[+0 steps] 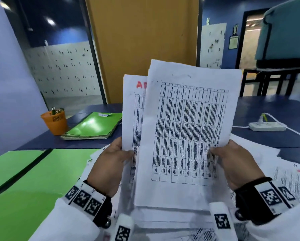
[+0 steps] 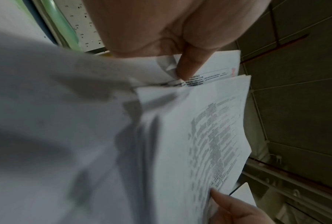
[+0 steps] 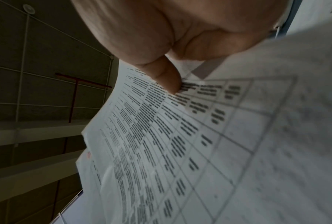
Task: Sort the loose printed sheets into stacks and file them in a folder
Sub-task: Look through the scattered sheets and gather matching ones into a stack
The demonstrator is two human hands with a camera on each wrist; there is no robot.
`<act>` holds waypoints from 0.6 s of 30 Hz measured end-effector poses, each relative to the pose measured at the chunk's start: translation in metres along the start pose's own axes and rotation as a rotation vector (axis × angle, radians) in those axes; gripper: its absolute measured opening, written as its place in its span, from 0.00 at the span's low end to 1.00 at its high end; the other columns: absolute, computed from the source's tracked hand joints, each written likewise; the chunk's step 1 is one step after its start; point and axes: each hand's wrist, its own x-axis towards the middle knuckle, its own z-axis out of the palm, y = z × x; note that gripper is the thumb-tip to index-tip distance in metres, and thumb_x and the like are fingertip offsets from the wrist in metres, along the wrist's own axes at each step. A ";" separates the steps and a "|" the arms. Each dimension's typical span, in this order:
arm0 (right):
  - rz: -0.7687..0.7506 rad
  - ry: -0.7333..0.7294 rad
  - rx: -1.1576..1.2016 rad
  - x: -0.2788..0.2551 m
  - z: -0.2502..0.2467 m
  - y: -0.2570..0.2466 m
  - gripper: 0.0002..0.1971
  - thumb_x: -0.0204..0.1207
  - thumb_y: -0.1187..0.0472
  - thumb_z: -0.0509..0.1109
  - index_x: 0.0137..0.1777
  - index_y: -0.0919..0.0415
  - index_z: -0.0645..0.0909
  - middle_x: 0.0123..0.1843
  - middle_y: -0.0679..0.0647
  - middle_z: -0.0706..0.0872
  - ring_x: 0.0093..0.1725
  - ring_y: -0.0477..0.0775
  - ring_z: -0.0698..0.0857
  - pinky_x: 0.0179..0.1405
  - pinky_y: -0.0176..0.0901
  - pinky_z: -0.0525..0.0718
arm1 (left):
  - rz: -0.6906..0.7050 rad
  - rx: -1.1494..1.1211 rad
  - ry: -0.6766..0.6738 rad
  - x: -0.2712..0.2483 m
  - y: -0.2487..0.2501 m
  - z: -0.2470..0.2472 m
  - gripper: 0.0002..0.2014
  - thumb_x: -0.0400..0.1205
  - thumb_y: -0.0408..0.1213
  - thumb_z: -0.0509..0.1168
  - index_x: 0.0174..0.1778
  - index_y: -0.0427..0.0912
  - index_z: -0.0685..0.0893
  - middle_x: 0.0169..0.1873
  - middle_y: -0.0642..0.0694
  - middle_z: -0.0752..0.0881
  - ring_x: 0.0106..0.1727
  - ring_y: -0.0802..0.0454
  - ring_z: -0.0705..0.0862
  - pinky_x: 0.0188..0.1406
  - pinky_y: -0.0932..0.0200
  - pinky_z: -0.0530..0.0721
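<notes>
**Two printed sheets held up above the paper pile**

While I look through the head camera, I see both hands raised over the tabletop (image 1: 86,145), each one gripping paper. The left hand (image 1: 109,164) pinches the left edge of the rear sheet (image 1: 131,108), thumb on the front; this sheet has red letters at its top and a table printed below. The right hand (image 1: 236,164) pinches the right edge of the front sheet (image 1: 189,129), which carries a dense printed grid and overlaps the rear sheet on its right side. Both sheets stand nearly upright, tilted a little to the right. The two hands are apart, one at each side of the papers.

In the left wrist view the thumb (image 2: 188,66) presses on a printed strip of paper, and the other fingers are hidden behind the sheets. In the right wrist view the thumb (image 3: 167,78) lies on the grid; the rest is hidden too.

Under the hands a loose pile of printed sheets (image 1: 260,153) spreads on the near right of the tabletop. An open green folder (image 1: 32,180) lies flat at the near left. Farther left there is a stack of green folders (image 1: 93,126), and just beside it an orange cup (image 1: 54,121) with pens. A white power strip (image 1: 267,126) lies at the far right.
</notes>
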 end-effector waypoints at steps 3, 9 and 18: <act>-0.016 -0.043 -0.041 -0.009 0.006 -0.006 0.05 0.82 0.67 0.68 0.45 0.57 0.80 0.41 0.57 0.85 0.34 0.52 0.78 0.32 0.42 0.71 | 0.026 0.026 0.005 -0.003 -0.003 0.002 0.15 0.90 0.44 0.61 0.70 0.48 0.87 0.66 0.43 0.90 0.69 0.40 0.87 0.77 0.36 0.78; -0.259 0.027 -0.084 -0.040 0.020 -0.030 0.16 0.81 0.64 0.70 0.62 0.51 0.69 0.47 0.47 0.89 0.43 0.46 0.87 0.36 0.41 0.78 | 0.193 0.227 -0.027 -0.022 0.014 0.018 0.22 0.90 0.22 0.56 0.75 0.48 0.78 0.64 0.55 0.91 0.67 0.60 0.87 0.70 0.59 0.83; -0.351 -0.073 -0.331 -0.071 0.039 -0.025 0.16 0.80 0.67 0.68 0.61 0.53 0.68 0.48 0.38 0.82 0.42 0.32 0.82 0.31 0.19 0.71 | 0.095 0.118 0.181 -0.029 -0.015 0.006 0.17 0.78 0.35 0.66 0.62 0.55 0.83 0.56 0.54 0.93 0.61 0.49 0.90 0.72 0.34 0.81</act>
